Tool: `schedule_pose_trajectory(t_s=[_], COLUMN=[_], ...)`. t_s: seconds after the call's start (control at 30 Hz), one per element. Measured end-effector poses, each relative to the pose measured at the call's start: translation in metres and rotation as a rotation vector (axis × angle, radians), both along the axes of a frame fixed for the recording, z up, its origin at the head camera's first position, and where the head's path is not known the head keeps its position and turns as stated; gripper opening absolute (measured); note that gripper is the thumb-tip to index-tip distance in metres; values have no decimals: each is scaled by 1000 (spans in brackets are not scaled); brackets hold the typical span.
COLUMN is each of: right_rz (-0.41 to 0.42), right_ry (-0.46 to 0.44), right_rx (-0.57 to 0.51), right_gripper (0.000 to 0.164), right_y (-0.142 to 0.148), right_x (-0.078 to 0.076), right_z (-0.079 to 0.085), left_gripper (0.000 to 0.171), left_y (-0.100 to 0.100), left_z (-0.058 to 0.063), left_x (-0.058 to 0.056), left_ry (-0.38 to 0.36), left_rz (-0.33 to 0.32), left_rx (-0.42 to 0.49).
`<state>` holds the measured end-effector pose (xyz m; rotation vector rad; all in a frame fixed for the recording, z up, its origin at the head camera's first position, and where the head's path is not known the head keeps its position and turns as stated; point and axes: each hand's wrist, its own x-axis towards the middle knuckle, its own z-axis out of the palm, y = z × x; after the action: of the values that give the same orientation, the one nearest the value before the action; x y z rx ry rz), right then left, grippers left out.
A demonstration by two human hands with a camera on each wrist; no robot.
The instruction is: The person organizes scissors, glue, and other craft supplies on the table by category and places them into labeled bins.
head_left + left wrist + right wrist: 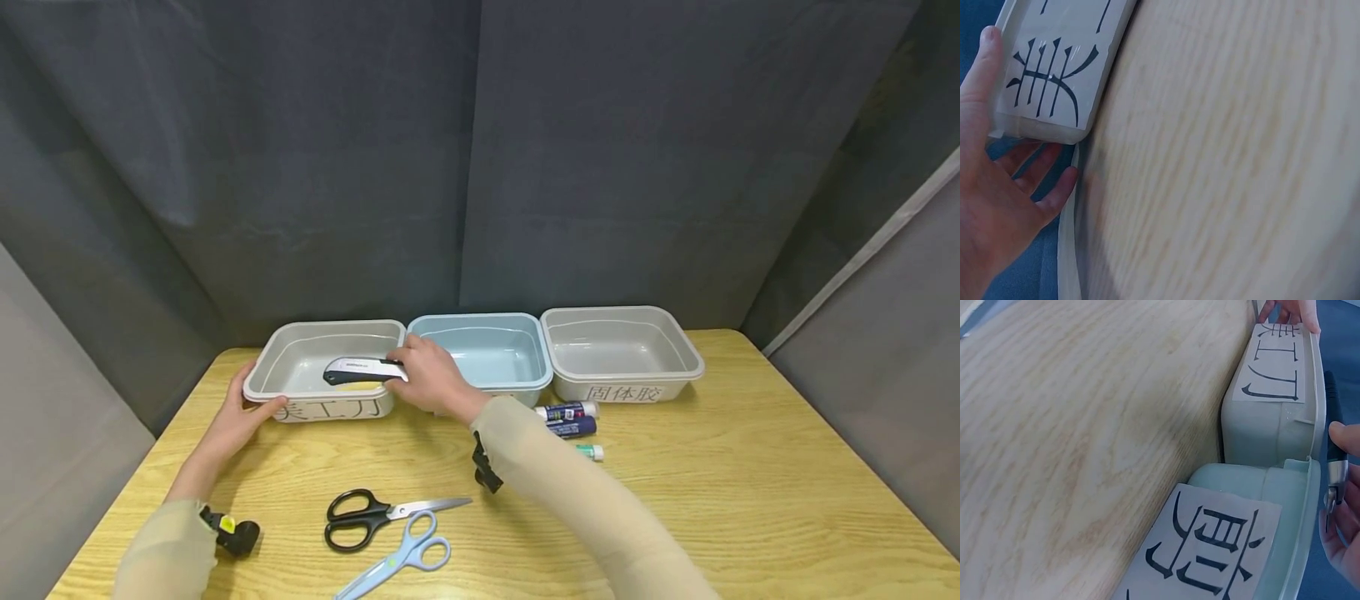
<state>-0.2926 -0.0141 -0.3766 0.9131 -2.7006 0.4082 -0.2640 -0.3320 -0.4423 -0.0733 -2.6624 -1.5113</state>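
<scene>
My right hand (435,377) holds a black-and-white utility knife (363,369) over the left grey bin (322,395), whose front carries a handwritten label. Under the knife a yellow strip (358,386) shows inside that bin. In the right wrist view, the knife's dark handle (1335,403) passes beside the bin rim, thumb on it. My left hand (234,423) grips the bin's left front corner. Seen from the left wrist, the thumb lies along the rim and the other fingers reach round the bin's end (1041,129).
A blue bin (491,385) and another grey bin (622,385) continue the row rightward. Glue sticks (573,427) lie before them, partly behind my right forearm. Black-handled scissors (367,521) and light blue scissors (408,550) lie on the wooden table. A dark curtain hangs behind.
</scene>
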Motion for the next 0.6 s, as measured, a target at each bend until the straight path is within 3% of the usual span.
schedule_pose_trajectory(t_s=[0.6], right_rz=[-11], right_ry=[-9], right_rx=[14], right_gripper=[34], right_y=[-14], right_x=[-17], right_z=[0], left_gripper=[92], left_y=[0], left_z=[-2], left_x=[0], left_ry=[-6], left_rz=[16], left_rx=[2])
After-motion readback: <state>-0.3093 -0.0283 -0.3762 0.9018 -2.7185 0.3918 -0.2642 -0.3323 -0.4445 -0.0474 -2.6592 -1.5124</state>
